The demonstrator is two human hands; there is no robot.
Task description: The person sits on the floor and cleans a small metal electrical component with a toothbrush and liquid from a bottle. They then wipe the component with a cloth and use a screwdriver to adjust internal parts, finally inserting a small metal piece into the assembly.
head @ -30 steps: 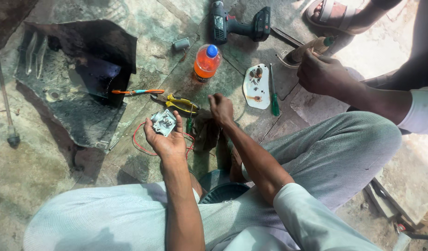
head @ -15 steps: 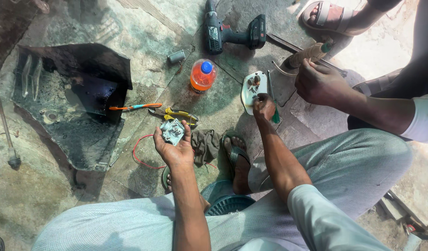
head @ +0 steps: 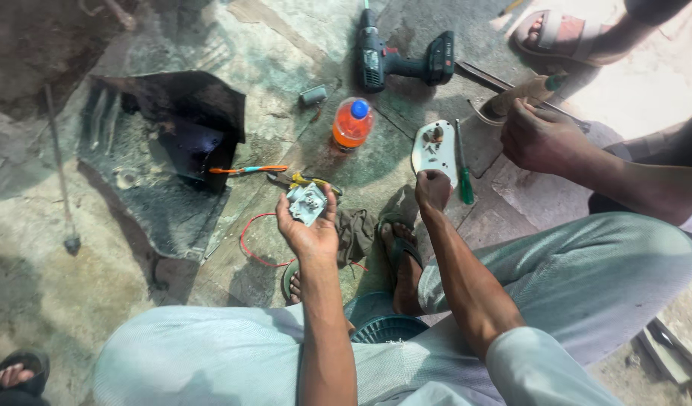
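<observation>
Grey and metal, a small square part (head: 307, 203) sits in the left hand (head: 308, 225), fingers curled up around it so it rests in the palm. The right hand (head: 433, 188) reaches down to the white plate (head: 429, 154) on the ground, with its fingers closed at the plate's near edge, just below the tiny pieces lying on it. Whether it has pinched one yet, I cannot tell.

To do this bit well, it seems best to keep the left palm flat and steady so the part does not tip. The right hand should pick slowly, because the pieces are small and could roll off the plate.

A green screwdriver (head: 463, 169) lies just right of the plate, touching its edge. An orange bottle (head: 352, 124) stands left of the plate, and a drill (head: 402, 60) lies above it. Another person's hand (head: 541, 139) works close on the right, so there is little room that way. Near the plate, towards the person's own foot (head: 402, 259), the ground gives more room to move.
</observation>
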